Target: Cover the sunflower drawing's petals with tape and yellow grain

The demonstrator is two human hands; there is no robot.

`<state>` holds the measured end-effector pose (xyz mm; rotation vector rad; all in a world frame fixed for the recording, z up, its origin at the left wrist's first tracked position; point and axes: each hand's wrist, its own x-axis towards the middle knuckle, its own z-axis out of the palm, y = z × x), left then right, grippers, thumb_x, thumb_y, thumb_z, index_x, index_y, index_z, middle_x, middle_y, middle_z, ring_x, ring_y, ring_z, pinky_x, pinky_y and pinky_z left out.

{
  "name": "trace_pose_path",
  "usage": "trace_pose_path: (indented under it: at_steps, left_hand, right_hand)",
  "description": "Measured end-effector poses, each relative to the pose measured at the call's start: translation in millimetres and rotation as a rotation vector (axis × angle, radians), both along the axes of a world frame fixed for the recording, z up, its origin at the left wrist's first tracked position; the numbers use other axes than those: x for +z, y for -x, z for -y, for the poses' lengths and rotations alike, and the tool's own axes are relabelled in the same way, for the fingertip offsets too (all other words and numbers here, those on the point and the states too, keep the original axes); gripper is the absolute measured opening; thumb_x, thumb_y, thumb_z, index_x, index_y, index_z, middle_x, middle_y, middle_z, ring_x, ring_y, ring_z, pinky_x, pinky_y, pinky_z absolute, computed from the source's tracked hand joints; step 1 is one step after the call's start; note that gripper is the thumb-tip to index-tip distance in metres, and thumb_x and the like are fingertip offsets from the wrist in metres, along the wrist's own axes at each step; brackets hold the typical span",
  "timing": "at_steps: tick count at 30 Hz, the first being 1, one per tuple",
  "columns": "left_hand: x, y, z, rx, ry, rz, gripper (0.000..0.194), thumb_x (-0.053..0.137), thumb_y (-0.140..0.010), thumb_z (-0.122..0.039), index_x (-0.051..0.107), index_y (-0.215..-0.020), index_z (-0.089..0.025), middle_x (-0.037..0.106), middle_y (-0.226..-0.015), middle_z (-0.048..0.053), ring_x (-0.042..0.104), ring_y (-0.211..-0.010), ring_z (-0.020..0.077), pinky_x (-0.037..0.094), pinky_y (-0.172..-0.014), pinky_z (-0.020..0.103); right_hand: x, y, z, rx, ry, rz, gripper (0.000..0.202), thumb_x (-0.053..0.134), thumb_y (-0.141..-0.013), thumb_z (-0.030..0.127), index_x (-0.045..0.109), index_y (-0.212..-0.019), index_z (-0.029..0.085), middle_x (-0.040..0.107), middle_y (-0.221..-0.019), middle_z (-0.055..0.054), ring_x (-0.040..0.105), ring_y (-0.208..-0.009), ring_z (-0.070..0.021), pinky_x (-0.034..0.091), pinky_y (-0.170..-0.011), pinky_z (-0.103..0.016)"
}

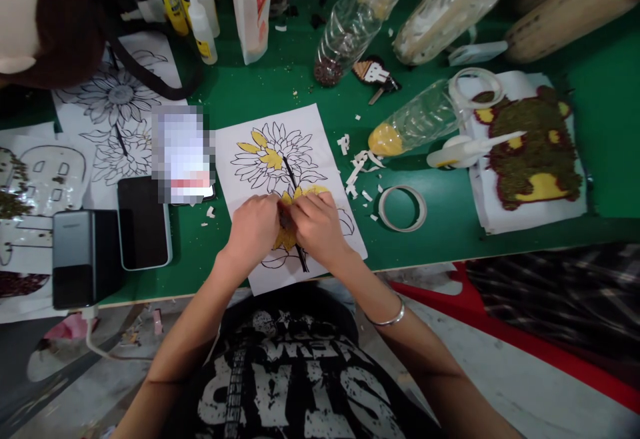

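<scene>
A white sheet with a printed flower drawing (310, 152) lies tilted on the green table in front of me. Some petals of its upper flower are covered in yellow, and yellow also surrounds the dark centre of the lower flower. My left hand (256, 229) rests over the lower flower with its fingers curled in. Close beside it, my right hand (320, 225) is closed too, its fingertips meeting the left near the flower's centre. Whatever the fingertips hold, if anything, is hidden by the knuckles.
Right of the sheet are paper scraps (357, 172), a tape roll (403, 208), a bottle with yellow grains (420, 119), a glue bottle (460, 151) and a bear picture (530, 145). Left are a phone (144, 223) and a power bank (83, 259). Glue bottles (203, 19) stand behind.
</scene>
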<state>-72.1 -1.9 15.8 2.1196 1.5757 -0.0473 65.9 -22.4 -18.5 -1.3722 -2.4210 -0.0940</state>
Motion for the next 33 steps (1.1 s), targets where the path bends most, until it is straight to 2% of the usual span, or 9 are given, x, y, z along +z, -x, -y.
trace_pose_path:
  at_steps: [7, 14, 21, 28, 33]
  left_hand:
    - [1.4, -2, 4, -0.02, -0.039, -0.022, 0.029, 0.031, -0.085, -0.008, 0.059, -0.085, -0.014, 0.065, -0.079, 0.009, 0.057, -0.075, 0.0191, 0.041, -0.06, 0.028]
    - [0.4, -4, 8, -0.046, -0.069, -0.037, 0.026, 0.033, -0.079, -0.001, 0.056, -0.082, -0.012, 0.062, -0.08, 0.01, 0.055, -0.079, 0.0219, 0.043, -0.066, 0.031]
    - [2.2, -8, 10, -0.039, -0.069, -0.053, 0.028, 0.032, -0.076, 0.002, 0.056, -0.084, -0.011, 0.061, -0.08, 0.011, 0.054, -0.081, 0.0235, 0.044, -0.07, 0.033]
    - [4.7, -11, 10, -0.032, -0.056, -0.074, 0.026, 0.035, -0.075, 0.002, 0.056, -0.086, -0.009, 0.061, -0.084, 0.013, 0.055, -0.084, 0.0253, 0.045, -0.072, 0.034]
    - [7.1, -13, 11, -0.012, -0.046, -0.09, 0.027, 0.034, -0.077, 0.002, 0.055, -0.088, -0.009, 0.061, -0.085, 0.013, 0.055, -0.085, 0.026, 0.045, -0.071, 0.034]
  right_hand:
    - [3.4, -2, -6, 0.103, 0.042, 0.079, 0.031, 0.034, -0.09, 0.007, 0.059, -0.074, 0.015, 0.054, -0.067, -0.005, 0.041, -0.069, -0.018, 0.024, -0.064, -0.033]
    - [3.6, -3, -18, 0.241, 0.08, 0.187, 0.034, 0.03, -0.089, 0.003, 0.057, -0.073, 0.016, 0.054, -0.069, -0.006, 0.04, -0.069, -0.0188, 0.023, -0.062, -0.034]
    - [8.8, -3, -23, 0.278, 0.027, 0.229, 0.032, 0.033, -0.086, 0.001, 0.056, -0.069, 0.016, 0.053, -0.066, -0.006, 0.039, -0.067, -0.0184, 0.024, -0.063, -0.034]
    - [9.2, -3, -25, 0.293, 0.107, 0.24, 0.034, 0.033, -0.084, -0.002, 0.056, -0.068, 0.016, 0.054, -0.067, -0.007, 0.039, -0.068, -0.0183, 0.022, -0.063, -0.034]
    - [10.4, -7, -26, 0.345, 0.043, 0.259, 0.032, 0.034, -0.084, -0.002, 0.054, -0.068, 0.016, 0.054, -0.068, -0.007, 0.039, -0.07, -0.0194, 0.023, -0.065, -0.034]
